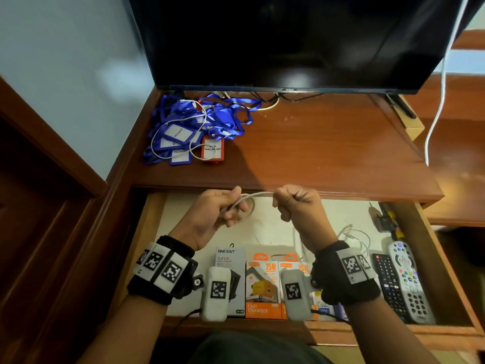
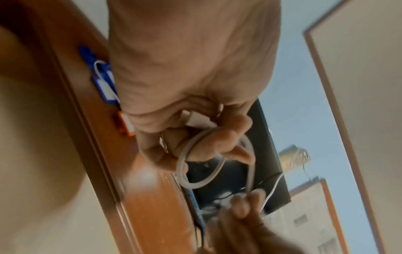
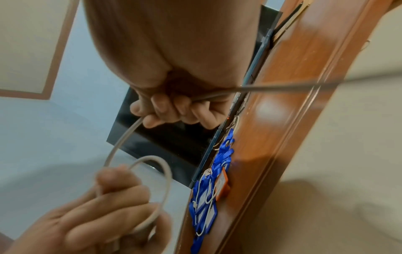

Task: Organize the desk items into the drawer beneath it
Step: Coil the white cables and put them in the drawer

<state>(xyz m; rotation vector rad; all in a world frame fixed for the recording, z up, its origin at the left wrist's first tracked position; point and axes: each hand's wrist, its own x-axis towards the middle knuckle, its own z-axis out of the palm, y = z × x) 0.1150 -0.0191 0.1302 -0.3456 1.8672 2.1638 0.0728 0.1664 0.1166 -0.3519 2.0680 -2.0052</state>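
Note:
Both hands hover over the open drawer (image 1: 443, 261), just in front of the desk edge. My left hand (image 1: 223, 208) pinches a small coiled loop of a grey-white cable (image 1: 258, 193), seen in the left wrist view as cable (image 2: 195, 171) looped around the fingers. My right hand (image 1: 294, 203) is a fist gripping the same cable (image 3: 121, 142) a short span away, the rest trailing down past the wrist. On the desk (image 1: 328, 143) lies a pile of blue lanyards (image 1: 194, 127) with badge holders, a thin white cord and a red badge holder (image 1: 212, 149).
In the drawer are charger boxes (image 1: 262, 282), two remotes (image 1: 401, 282), a loose thin cable (image 1: 354, 237) and small items at the back right. A black TV (image 1: 288, 40) stands at the desk's rear. A white cable (image 1: 443, 82) hangs at right.

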